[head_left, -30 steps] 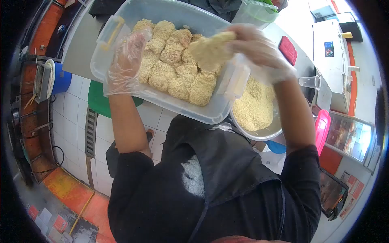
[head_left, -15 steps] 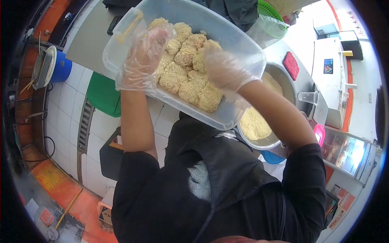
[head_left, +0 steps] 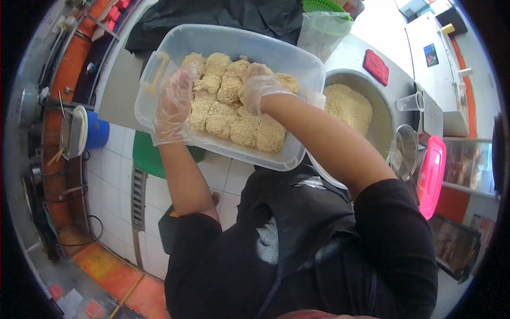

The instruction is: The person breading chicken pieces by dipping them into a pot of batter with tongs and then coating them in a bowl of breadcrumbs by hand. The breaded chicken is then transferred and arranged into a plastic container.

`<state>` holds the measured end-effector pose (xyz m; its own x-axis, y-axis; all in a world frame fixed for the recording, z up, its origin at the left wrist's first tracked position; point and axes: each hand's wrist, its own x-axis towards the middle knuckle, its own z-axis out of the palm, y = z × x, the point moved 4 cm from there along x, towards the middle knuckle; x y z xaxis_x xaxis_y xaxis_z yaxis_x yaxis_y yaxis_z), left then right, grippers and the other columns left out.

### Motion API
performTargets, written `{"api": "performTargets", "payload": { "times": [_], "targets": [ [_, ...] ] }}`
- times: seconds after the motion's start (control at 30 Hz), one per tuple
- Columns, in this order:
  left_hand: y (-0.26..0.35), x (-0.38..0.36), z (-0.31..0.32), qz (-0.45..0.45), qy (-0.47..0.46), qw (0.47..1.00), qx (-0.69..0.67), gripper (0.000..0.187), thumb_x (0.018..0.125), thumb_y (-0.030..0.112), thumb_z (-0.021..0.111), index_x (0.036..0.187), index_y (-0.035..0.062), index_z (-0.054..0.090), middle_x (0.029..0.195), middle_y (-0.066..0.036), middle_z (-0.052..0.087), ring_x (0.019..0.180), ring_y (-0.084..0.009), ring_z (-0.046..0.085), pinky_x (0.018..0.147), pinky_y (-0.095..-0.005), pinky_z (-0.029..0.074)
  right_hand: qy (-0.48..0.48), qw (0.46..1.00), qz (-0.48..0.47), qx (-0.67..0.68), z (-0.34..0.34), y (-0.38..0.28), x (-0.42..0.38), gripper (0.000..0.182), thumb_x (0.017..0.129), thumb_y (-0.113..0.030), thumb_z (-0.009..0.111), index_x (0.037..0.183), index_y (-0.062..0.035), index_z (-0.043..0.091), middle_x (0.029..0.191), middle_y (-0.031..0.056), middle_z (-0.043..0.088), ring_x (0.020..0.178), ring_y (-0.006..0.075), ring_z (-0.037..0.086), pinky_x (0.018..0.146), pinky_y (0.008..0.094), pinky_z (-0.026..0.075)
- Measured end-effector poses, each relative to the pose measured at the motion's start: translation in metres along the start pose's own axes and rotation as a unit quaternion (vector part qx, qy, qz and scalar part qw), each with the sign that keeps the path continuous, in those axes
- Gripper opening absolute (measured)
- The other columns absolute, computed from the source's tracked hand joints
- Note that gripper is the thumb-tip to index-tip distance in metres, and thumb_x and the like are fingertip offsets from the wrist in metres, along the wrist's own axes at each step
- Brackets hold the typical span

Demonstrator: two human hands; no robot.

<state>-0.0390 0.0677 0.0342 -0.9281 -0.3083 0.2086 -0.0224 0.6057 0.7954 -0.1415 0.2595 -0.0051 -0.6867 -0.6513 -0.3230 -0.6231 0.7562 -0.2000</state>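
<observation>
A clear plastic tub (head_left: 223, 148) holds several crumb-coated pieces that look like breaded chicken (head_left: 220, 118), packed in rows. My left hand (head_left: 176, 98), in a clear plastic glove, reaches in over the tub's near left side. Its fingers are stretched out against the pieces at the left end. My right hand (head_left: 261, 90), gloved the same way, is inside the tub at the back right. Its fingers curl down over a breaded piece and their tips are partly hidden. To the right, a round metal basin (head_left: 383, 101) contains pale yellow crumbs (head_left: 348, 109).
Black plastic sheeting (head_left: 223, 18) lies behind the tub. A green basket (head_left: 323, 6), a red cloth (head_left: 376, 67) and a clear cup (head_left: 410, 102) are at the back and right. A metal strainer (head_left: 406, 151) and pink lid (head_left: 431, 178) stand beside the basin.
My view has shifted, and the tub appears lower and more level. My right hand has moved left and down onto the pieces. My left hand stays at the left end.
</observation>
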Motion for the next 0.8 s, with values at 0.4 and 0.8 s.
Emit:
{"api": "performTargets", "payload": {
  "times": [0.4, 0.8],
  "targets": [
    [0.032, -0.039, 0.041, 0.008, 0.08, 0.994, -0.077, 0.055, 0.109, 0.049, 0.05, 0.124, -0.0004, 0.068, 0.114, -0.015, 0.073, 0.107, -0.0219, 0.067, 0.094, -0.0399, 0.051, 0.225, 0.946, 0.188, 0.139, -0.053, 0.241, -0.248, 0.027, 0.099, -0.03, 0.06, 0.103, -0.0062, 0.071, 0.091, 0.0152, 0.07, 0.085, 0.0302, 0.067, 0.08, 0.0429, 0.053],
    [0.231, -0.167, 0.258, 0.327, -0.199, 0.923, 0.029, 0.039, 0.096, 0.034, 0.064, 0.122, 0.0056, 0.069, 0.127, -0.014, 0.069, 0.118, -0.0333, 0.063, 0.105, -0.046, 0.047, 0.003, 0.925, 0.38, -0.004, 0.061, 0.385, -0.479, 0.064, 0.087, -0.012, 0.068, 0.145, 0.0048, 0.046, 0.122, 0.029, 0.066, 0.113, 0.0436, 0.068, 0.093, 0.0503, 0.054]
  ]
}}
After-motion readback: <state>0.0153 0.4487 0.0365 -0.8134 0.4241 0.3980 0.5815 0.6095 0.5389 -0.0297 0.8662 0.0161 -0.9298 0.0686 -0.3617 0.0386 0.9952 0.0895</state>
